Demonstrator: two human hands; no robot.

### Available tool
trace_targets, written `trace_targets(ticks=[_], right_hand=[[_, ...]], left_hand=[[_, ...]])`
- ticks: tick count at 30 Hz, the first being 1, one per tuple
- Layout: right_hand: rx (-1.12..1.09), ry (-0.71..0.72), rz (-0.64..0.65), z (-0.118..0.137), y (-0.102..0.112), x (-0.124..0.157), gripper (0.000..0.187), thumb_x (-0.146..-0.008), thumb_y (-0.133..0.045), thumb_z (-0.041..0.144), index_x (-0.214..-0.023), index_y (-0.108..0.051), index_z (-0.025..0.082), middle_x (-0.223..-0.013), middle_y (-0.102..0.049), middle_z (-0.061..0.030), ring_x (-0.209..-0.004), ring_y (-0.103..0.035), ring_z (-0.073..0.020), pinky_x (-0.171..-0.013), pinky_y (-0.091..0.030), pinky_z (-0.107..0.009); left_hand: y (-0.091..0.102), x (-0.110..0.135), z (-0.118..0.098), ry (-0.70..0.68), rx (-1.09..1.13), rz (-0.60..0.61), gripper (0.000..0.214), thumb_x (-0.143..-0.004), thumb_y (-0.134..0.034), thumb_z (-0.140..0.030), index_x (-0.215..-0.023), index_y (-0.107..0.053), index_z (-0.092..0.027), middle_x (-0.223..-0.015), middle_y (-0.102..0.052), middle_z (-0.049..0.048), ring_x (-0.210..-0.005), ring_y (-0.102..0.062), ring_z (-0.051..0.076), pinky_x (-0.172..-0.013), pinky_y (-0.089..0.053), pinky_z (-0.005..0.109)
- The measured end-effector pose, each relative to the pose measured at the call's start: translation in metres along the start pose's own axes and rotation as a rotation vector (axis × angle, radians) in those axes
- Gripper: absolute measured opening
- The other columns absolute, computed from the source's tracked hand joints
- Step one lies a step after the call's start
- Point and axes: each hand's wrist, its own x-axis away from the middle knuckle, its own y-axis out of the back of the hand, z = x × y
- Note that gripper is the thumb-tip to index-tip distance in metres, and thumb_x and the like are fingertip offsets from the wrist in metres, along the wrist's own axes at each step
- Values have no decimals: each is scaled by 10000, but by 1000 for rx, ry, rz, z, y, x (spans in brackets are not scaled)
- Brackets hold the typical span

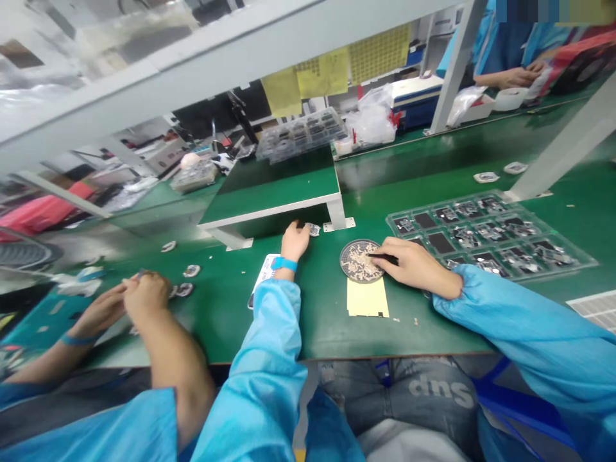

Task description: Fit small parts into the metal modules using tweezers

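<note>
1. One round dark dish sits on the green table, and many tiny pale pieces lie scattered over its bottom, with dark patches showing between them.
2. The person's right hand pinches dark tweezers, whose tip reaches in over the pale pieces from the right side of the dish.
3. A yellow paper lies at the near edge of the dish, partly covered by it.
4. The left hand is at the front of a green-topped stand; its fingers are bent toward a small silvery part at the fingertips, but I cannot tell whether they grip it or only touch it.
5. A flat white object lies on the table beside the left wrist, partly hidden by it.
6. To the right of the dish is a clear compartment tray. Many of its compartments hold jumbled dark and silvery parts; some toward its left side show a flat dark square.
7. Another clear tray rests at the back of the stand, with dark things in its compartments, too blurred to name.
8. At the left, a co-worker's hands are close together; what they hold is unclear. Small pale parts lie on the table just beyond them.
</note>
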Motion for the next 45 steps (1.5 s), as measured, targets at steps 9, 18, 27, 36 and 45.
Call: trace_targets(ticks=[9,18,27,36,45], right_hand=[[-58,23,-32,-13,-2,2,263,-975,-570,401,-1069,-732,216,-947,-715,-70,-849,-678,-218,-745,-531,-356],[-97,13,7,-19,-8,6,217,-939,-596,449,-1019,-736,303,-1021,-750,-74,-927,-718,-285,-764,-565,-423],[-84,26,-40,-47,-28,16,240,-858,-626,601,-1034,-728,474,-1106,-763,-54,-958,-732,-296,-786,-588,-479],[-142,74,17,-9,-7,4,233,-948,-617,375,-1105,-780,318,-965,-787,-45,-842,-744,-233,-730,-579,-366],[-171,35,-11,0,5,-1,232,-928,-657,330,-1105,-784,251,-962,-792,-35,-806,-720,-164,-750,-527,-275]], left_hand=[[-28,39,-5,-154,-71,-25,437,-907,-602,-309,-1307,-542,-144,-1143,-637,138,-1101,-622,246,-964,-464,358],[-28,55,-14,-323,-120,174,287,-910,-615,-364,-1139,-688,-207,-871,-700,36,-921,-646,217,-870,-484,334],[-28,63,-17,-392,-164,242,303,-915,-589,-391,-1143,-717,-239,-894,-722,11,-900,-659,196,-865,-515,321],[-25,59,-17,-428,-124,216,285,-899,-590,-295,-1140,-719,-215,-845,-708,30,-843,-651,198,-811,-497,314],[-32,43,-10,-455,-116,264,302,-908,-534,-315,-1140,-696,-210,-764,-644,20,-773,-629,207,-729,-460,315]])
